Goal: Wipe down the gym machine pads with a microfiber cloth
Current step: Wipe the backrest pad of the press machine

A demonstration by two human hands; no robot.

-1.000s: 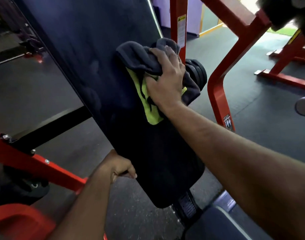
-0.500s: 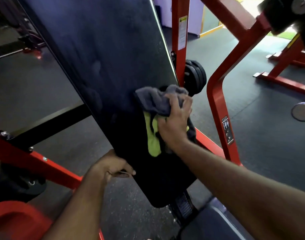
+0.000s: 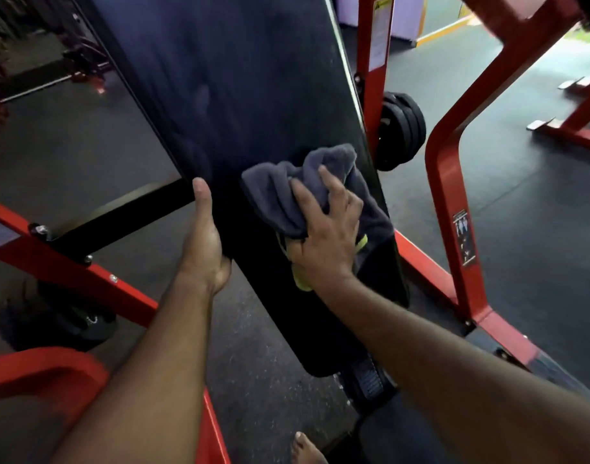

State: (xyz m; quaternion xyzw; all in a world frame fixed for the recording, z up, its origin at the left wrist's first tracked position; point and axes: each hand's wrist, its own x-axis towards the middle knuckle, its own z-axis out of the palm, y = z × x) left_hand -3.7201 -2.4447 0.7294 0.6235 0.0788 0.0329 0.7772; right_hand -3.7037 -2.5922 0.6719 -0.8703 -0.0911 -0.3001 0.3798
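Back pad [image 3: 240, 95]: dark vinyl-like cover, smooth, dull sheen with faint smudges. Cloth [image 3: 280, 195]: grey fleecy microfibre, soft nap, yellow-green underside. Frame [image 3: 444, 182]: red painted metal, glossy. Weight plates [image 3: 404, 128]: black, matt. Floor [image 3: 521, 202]: dark speckled rubber, rough, matt.

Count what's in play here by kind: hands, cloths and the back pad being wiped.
Hands: 2, left hand gripping the pad's edge, right hand pressing the cloth
Microfiber cloths: 1, grey and lime
Back pads: 1, black
Total: 4
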